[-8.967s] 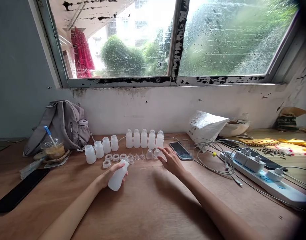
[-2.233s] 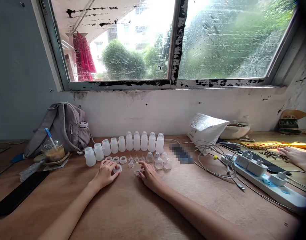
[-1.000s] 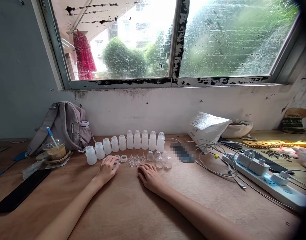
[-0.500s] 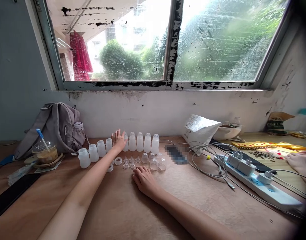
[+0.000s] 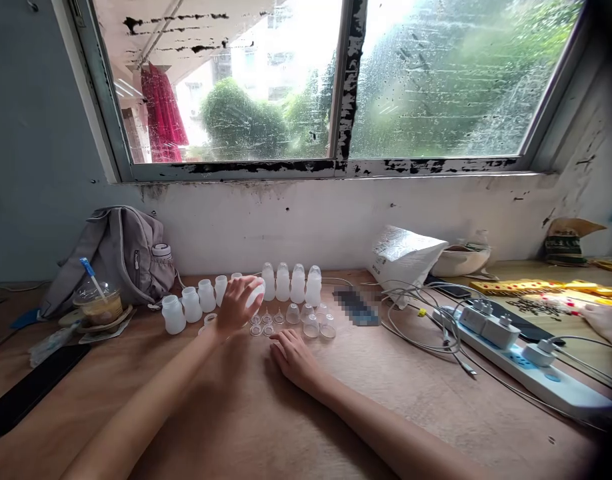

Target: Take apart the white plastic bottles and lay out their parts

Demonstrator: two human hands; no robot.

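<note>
Where the brown wooden bench [image 5: 226, 433] carries the parts, work appears roughly half complete. The left hand [image 5: 235, 307] is raised over the near side of the bottle line; its grip is closed around a translucent white plastic bottle [image 5: 257, 292]. The right hand [image 5: 296, 360] rests on the bench, fingers loosely curled, nothing visible in its grip.

Judged done: four white bottles with clear domed caps [image 5: 283, 283], upright at the far side. Judged left: five uncapped white bottles [image 5: 191, 305], upright, far left. Five loose clear plastic domes [image 5: 311, 327] lie right of centre. Left of the domes are small clear teat-shaped pieces [image 5: 268, 329]; farther left, near the left wrist, are pale plastic rings [image 5: 209, 317].

Visibility limits: a pixelated dark patch [image 5: 357, 308] masks an item right of the capped row. Another person's hand [image 5: 605, 321] is cut off at the right edge. The left hand covers much of the held bottle, so its cap and exact tilt cannot be determined. The rightmost uncapped bottle is partly hidden. The ring count is uncertain; the left hand and wrist block that area.
</note>
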